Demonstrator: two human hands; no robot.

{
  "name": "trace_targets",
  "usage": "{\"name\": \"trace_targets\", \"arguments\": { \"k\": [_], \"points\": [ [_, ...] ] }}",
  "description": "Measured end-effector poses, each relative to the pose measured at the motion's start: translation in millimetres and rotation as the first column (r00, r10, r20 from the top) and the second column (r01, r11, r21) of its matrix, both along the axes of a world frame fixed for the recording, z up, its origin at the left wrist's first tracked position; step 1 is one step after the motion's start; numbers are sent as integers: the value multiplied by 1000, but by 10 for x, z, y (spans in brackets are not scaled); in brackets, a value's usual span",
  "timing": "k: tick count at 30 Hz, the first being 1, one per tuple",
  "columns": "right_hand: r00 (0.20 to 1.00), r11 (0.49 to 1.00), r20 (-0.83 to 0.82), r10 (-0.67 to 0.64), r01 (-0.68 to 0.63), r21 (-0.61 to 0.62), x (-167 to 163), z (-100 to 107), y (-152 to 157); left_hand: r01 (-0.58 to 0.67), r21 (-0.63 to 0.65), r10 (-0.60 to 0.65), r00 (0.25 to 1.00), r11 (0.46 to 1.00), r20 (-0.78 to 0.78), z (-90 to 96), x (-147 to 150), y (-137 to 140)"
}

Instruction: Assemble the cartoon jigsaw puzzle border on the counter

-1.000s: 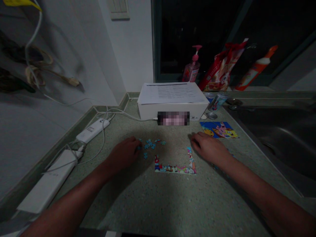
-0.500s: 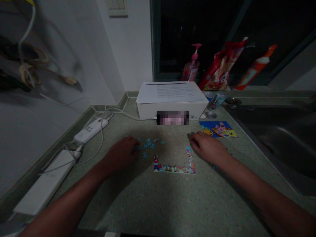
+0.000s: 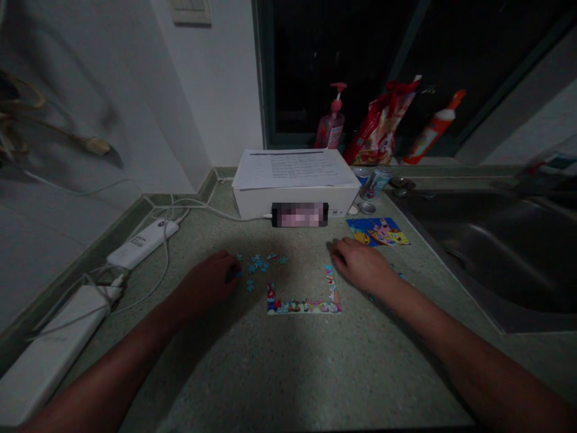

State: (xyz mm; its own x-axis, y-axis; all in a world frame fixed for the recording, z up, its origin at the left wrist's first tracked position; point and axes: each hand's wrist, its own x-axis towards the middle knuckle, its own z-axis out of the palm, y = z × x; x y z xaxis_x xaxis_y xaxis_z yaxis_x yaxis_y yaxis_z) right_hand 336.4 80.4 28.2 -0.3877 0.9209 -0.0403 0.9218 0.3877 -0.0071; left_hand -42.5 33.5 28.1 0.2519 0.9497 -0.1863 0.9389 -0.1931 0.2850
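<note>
Left hand point(image 3: 211, 278) partly hides a blue puzzle piece point(image 3: 238, 274)

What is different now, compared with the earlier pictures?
The view has swung right: things appear further left, and more of the sink shows. The left hand, right hand, loose pieces and puzzle border kept their places; whether the left hand has taken hold of anything, I cannot tell.

From the wearer's head now, we look forward and down across the counter point(image 3: 279, 373), left hand point(image 3: 210, 279) and right hand point(image 3: 363, 264) fairly near, wall point(image 3: 139, 147) at left, window point(image 3: 333, 54) far, sink point(image 3: 478, 240) cut off at right, that far-right corner seemingly blurred.
</note>
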Motion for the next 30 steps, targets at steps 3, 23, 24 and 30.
{"name": "trace_targets", "arguments": {
  "k": [3,23,24,30],
  "points": [
    [1000,1000,-5,4,-4,4,6,-17,-3,-37,-2,37,999,999,2,-19,-10,3],
    [971,993,-220,89,-104,-57,219,18,-102,-70,-44,80,944,997,319,184,614,81],
    [965,993,-241,103,-115,-36,232,-4,-122,-60,-53,73,945,997,319,199,681,102],
    [954,987,-250,162,-153,58,256,-121,-195,22,-53,-3,942,998,335,206,1242,354]
  ]
}}
